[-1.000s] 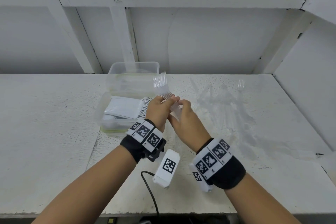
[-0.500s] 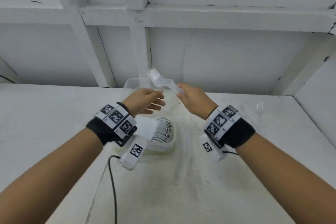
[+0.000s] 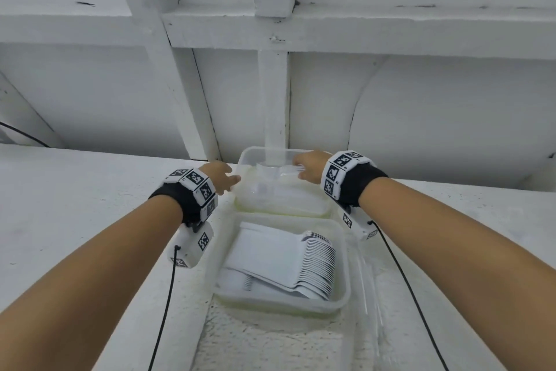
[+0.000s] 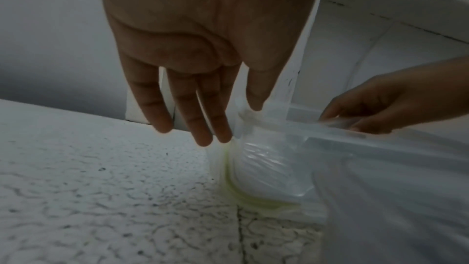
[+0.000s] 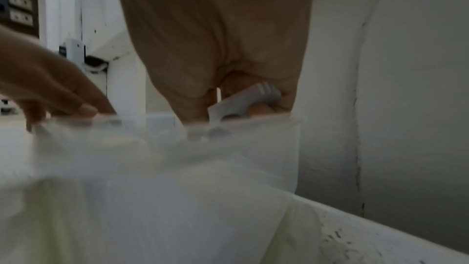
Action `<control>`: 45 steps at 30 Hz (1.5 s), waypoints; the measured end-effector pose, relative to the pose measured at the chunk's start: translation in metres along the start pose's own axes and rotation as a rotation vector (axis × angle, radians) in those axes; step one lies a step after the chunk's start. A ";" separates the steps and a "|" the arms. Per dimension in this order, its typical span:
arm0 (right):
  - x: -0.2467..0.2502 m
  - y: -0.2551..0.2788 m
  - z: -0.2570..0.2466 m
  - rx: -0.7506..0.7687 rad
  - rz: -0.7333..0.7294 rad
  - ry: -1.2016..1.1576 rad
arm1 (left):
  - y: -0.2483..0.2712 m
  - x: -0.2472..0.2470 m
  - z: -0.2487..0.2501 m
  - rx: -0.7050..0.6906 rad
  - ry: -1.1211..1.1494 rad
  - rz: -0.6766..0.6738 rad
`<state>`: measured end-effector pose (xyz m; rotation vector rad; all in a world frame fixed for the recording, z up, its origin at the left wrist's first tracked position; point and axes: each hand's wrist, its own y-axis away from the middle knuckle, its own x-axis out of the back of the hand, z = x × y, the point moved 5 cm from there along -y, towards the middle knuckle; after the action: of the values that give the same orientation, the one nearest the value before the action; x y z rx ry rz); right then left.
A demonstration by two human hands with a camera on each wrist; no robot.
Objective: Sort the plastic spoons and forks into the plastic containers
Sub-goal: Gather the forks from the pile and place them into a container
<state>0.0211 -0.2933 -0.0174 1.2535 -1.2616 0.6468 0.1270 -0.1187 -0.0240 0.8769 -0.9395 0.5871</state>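
The fingers (image 4: 203,111) of the left hand (image 3: 221,176) hang straight and loose, holding nothing; their tips sit just beside the left corner of the far container (image 3: 249,211), at its rim, and whether they actually touch it cannot be told. A second ago this hand was up at chest height sharing a bundle of clear forks (image 3: 282,173) with the other hand, and half a second ago it had let go. It has since dropped to the counter (image 3: 90,205), seemingly to steady the tub.

Between the arms and nearer the person, the near container (image 3: 340,253) holds a packed row of white spoons (image 3: 316,265), with no hand on it.

To the right, the right hand (image 3: 311,166) has carried the forks from mid-air down over the far container. Its fingers (image 5: 261,108) are curled round the stacked handles, whose ends show in the right wrist view, and the bundle reaches in below the rim. Whether it rests on the floor of the tub is hidden by the cloudy plastic.

So the batch has gone from being gathered to being delivered: the forks sit inside their tub but are not yet released. The step looks nearly done, needing only the right hand's let-go. Loose clear cutlery may lie on the counter right of the tubs, too faint to say.
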 end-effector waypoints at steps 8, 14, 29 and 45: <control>-0.016 -0.024 -0.005 -0.010 -0.051 0.034 | -0.013 0.000 0.003 -0.028 -0.006 0.011; -0.023 -0.030 -0.001 -0.033 -0.082 -0.060 | -0.017 -0.002 0.002 -0.023 0.065 -0.022; -0.025 -0.025 -0.003 -0.043 -0.022 -0.194 | -0.016 -0.003 0.002 -0.012 0.167 -0.009; 0.034 0.163 0.020 0.125 0.130 -0.170 | 0.134 0.005 0.126 -0.536 0.183 0.296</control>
<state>-0.1245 -0.2766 0.0645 1.3595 -1.4717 0.7340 -0.0279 -0.1539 0.0694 0.2023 -0.9999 0.6143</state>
